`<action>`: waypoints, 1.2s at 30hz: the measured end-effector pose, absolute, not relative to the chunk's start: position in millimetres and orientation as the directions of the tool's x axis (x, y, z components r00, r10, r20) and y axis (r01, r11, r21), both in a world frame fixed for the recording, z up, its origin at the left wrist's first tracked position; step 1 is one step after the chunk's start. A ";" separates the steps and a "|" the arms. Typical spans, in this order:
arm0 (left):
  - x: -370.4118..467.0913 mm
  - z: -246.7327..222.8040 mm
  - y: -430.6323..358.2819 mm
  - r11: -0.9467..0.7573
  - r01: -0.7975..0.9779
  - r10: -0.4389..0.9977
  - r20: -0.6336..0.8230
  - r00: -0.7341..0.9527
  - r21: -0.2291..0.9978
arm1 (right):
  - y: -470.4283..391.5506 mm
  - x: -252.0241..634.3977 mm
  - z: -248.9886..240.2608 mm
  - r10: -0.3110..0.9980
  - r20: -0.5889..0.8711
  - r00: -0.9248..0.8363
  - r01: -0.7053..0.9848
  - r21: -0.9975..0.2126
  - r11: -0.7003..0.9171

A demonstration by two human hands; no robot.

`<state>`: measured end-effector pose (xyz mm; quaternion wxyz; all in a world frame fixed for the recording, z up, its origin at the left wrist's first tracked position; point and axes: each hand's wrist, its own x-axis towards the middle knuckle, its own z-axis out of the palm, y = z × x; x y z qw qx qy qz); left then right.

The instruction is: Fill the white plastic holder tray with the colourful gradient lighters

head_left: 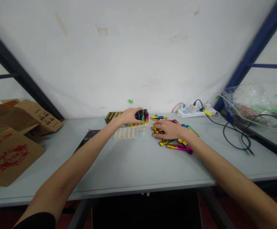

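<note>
My left hand (131,116) reaches to the back of the table, its thumb and fingers curved around a group of upright shiny coloured tubes (146,116) with dark tops. Below that wrist lies a white tray (125,133) with rows of round hollows. My right hand (165,128) is on a loose pile of metallic tubes, fingers bent down over gold ones (158,131); exactly how many it grips is hidden. A pink-and-gold tube (179,147) lies at the pile's near edge. Behind my left wrist stands a block of gold-topped pieces (112,116).
A dark phone-like screen (88,137) lies under my left forearm. Open cardboard boxes (14,156) fill the left end. At the back right sits a white power strip (188,111) with plugs; a black cable (236,144) loops near clear plastic bags (250,98). Blue posts frame the table.
</note>
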<state>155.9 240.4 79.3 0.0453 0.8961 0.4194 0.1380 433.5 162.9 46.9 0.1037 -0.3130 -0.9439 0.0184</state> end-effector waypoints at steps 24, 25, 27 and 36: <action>137.9 78.9 225.2 -0.622 0.766 0.781 0.190 0.594 0.163 | 208.2 443.9 45.6 0.871 0.202 -0.447 0.877 -0.094 0.472; 138.7 79.0 228.3 -0.627 0.763 0.778 0.180 0.602 0.159 | 208.3 443.3 44.3 0.873 0.215 -0.438 0.881 -0.092 0.465; 139.5 79.0 234.5 -0.651 0.742 0.759 0.159 0.631 0.163 | 208.2 440.0 41.2 0.869 0.218 -0.443 0.877 -0.097 0.471; 146.7 78.2 243.5 -0.712 0.658 0.699 0.155 0.698 0.245 | 198.9 427.6 48.4 0.837 0.346 -0.423 0.849 -0.172 0.500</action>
